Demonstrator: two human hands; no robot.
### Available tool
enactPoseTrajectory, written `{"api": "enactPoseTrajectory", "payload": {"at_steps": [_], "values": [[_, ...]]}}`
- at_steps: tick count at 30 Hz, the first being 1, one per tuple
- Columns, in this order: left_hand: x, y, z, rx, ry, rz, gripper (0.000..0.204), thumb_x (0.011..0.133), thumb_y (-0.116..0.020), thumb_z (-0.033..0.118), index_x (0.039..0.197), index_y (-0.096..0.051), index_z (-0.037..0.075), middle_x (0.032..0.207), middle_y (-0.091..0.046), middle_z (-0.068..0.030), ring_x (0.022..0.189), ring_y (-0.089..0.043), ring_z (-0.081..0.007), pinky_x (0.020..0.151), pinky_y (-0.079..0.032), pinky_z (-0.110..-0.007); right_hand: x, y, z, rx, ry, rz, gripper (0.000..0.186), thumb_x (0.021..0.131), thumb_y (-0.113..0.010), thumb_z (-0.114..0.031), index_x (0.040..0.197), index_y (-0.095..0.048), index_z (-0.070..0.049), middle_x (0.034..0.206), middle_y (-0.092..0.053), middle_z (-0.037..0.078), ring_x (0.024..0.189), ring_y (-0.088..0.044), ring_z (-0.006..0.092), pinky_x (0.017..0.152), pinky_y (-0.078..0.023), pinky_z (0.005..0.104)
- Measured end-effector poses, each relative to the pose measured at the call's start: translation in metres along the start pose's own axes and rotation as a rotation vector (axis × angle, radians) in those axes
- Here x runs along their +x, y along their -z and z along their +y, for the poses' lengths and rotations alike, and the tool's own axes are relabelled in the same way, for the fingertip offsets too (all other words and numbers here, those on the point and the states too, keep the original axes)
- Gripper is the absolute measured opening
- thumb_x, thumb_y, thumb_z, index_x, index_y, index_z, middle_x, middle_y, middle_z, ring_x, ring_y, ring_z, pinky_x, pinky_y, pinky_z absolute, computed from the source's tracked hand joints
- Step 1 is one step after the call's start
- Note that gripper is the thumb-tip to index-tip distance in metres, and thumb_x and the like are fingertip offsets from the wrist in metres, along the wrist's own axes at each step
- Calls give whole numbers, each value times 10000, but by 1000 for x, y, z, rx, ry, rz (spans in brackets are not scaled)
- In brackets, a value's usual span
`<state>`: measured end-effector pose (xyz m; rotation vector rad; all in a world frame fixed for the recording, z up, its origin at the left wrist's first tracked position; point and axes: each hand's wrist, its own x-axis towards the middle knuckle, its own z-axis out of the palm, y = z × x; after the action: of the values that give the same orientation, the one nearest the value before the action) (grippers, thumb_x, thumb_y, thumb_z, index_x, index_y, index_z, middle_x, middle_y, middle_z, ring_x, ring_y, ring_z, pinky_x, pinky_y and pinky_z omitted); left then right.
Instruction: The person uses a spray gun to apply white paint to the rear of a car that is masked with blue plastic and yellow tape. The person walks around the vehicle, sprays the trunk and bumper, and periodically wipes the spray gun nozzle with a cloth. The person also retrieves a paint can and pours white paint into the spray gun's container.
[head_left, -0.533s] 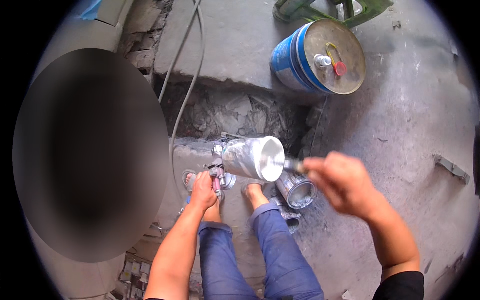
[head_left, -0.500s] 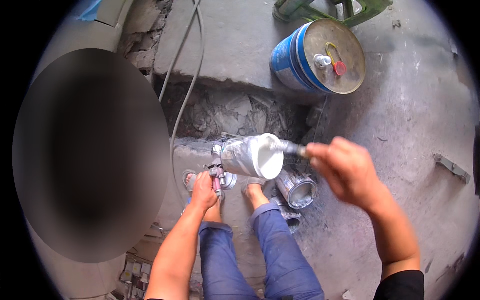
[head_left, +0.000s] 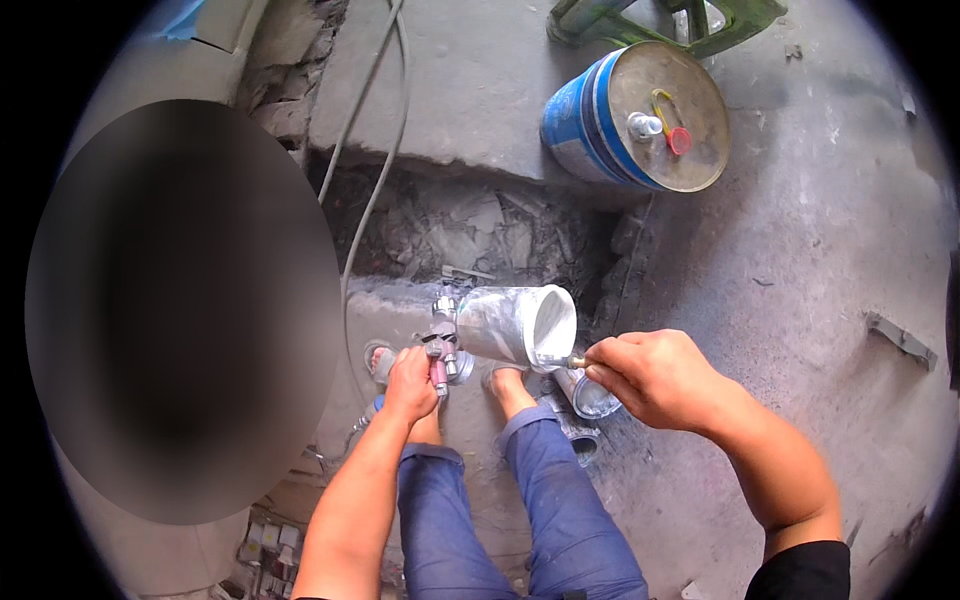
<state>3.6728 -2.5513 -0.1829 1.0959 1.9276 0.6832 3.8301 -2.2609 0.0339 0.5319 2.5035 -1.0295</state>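
My left hand (head_left: 410,385) is wrapped around the handle of a pinkish spray gun (head_left: 441,345) with metal fittings. Fixed to the gun is a large paint-smeared cup (head_left: 495,325), tipped on its side, its white-coated mouth toward the right. Between the thumb and fingers of my right hand (head_left: 655,380) is a short tool with a brass-coloured end (head_left: 575,362). Its pale far end meets the lower rim of the cup; whether it has bristles cannot be made out.
Two paint-crusted cans (head_left: 593,397) lie by my right foot. Beyond the cup runs a rubble-filled trench (head_left: 480,230). A grey hose (head_left: 372,205) crosses it. Farther off stand a blue drum (head_left: 580,120) and a green stool (head_left: 735,30). A metal bracket (head_left: 903,342) lies right.
My right hand has come down and slightly left, bringing the tool from inside the cup's mouth to its lower rim. The gun and cup have shifted slightly right.
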Motion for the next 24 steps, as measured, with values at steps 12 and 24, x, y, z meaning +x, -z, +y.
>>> {"api": "enactPoseTrajectory", "payload": {"at_steps": [12,24], "values": [[4,3,3,-20,-22,-46,210,727,-533,38,935,-547,61,848,-565,-169,803,-518,-387,713,-420,-456,35,-11,6,-31,82,191,98,752,-639,-148,822,-608,-86,673,-575,104,627,-603,303,554,-479,416],[0,-5,1,-82,-38,57,236,714,-535,23,947,-552,57,825,-560,-157,781,-512,-384,703,-417,-453,37,-40,7,634,-370,72,233,905,-562,-220,911,-655,-6,725,-636,47,647,-600,152,598,-472,339]]}}
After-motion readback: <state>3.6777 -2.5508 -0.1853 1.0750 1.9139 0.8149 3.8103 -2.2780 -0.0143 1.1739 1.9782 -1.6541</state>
